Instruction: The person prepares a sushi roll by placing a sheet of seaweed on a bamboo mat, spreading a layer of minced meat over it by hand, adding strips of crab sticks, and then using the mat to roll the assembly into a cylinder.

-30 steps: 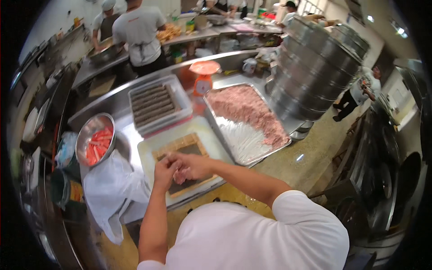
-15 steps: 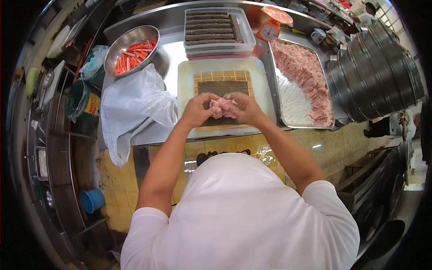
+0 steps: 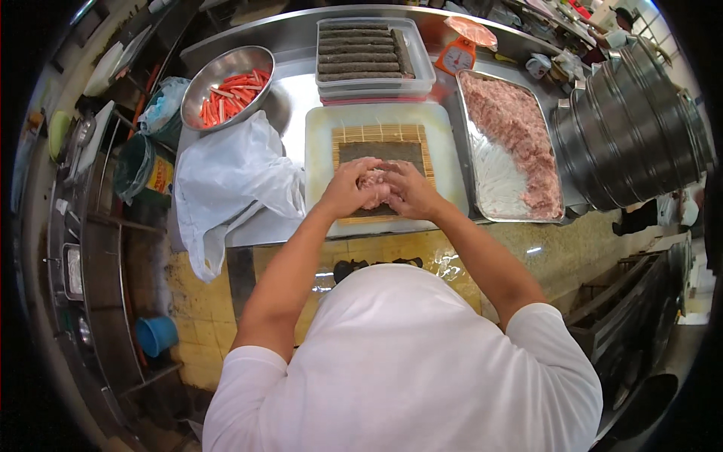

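Between my two hands is a lump of pink minced meat (image 3: 372, 193). My left hand (image 3: 349, 185) curls round its left side and my right hand (image 3: 413, 190) round its right, fingers closed on it. Under them lies a dark nori sheet (image 3: 380, 153) on a bamboo rolling mat (image 3: 379, 133). The mat rests on a white cutting board (image 3: 320, 135). To the right, a metal tray (image 3: 497, 178) holds more of the minced meat, heaped along its far and right sides.
Far behind the board, a clear plastic container (image 3: 423, 68) holds several dark nori rolls (image 3: 358, 58). An orange scale (image 3: 456, 56) stands beside it. At left are a metal bowl of crab sticks (image 3: 235, 96) and a white plastic bag (image 3: 233, 177). Stacked round metal steamers (image 3: 633, 124) stand at right.
My hands have drawn closer together, and the meat between them is gathered into a more compact lump. The whole view has shifted slightly.
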Demonstrator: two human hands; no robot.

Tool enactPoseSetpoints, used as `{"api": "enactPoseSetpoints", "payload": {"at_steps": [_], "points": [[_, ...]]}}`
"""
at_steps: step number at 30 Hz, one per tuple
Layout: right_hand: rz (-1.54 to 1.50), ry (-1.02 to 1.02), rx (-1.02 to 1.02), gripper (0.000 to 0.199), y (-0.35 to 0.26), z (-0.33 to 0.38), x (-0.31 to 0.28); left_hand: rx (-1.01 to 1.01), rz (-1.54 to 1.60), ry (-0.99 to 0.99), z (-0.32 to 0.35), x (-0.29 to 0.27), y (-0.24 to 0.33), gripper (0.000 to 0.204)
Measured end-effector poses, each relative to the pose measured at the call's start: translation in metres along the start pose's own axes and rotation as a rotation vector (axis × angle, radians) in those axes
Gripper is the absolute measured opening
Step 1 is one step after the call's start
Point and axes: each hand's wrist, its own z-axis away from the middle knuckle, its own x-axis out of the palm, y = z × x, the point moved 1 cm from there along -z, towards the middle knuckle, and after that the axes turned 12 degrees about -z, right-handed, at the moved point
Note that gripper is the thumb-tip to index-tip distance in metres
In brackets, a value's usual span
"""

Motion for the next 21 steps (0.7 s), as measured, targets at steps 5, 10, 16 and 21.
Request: {"api": "enactPoseSetpoints", "payload": {"at_steps": [5, 10, 16, 21], "points": [[-0.144, 0.125, 0.005, 0.043, -0.007, 0.001, -0.007, -0.271, 0.327, -0.182, -0.006, 0.0, -0.012, 0.041], [-0.353, 0.196, 0.305, 0.048, 0.01, 0.004, -0.019, -0.206, 0.144, -0.13, 0.004, -0.007, -0.014, 0.046], [0.055, 0.13, 0.066, 0.06, 0.013, 0.003, 0.027, 0.06, -0.342, -0.317, 0.004, -0.01, -0.007, 0.083], [-0.026, 0.088, 0.099, 0.057, 0.015, 0.006, 0.006, 0.025, -0.156, -0.229, 0.011, -0.01, -0.012, 0.086]]}}
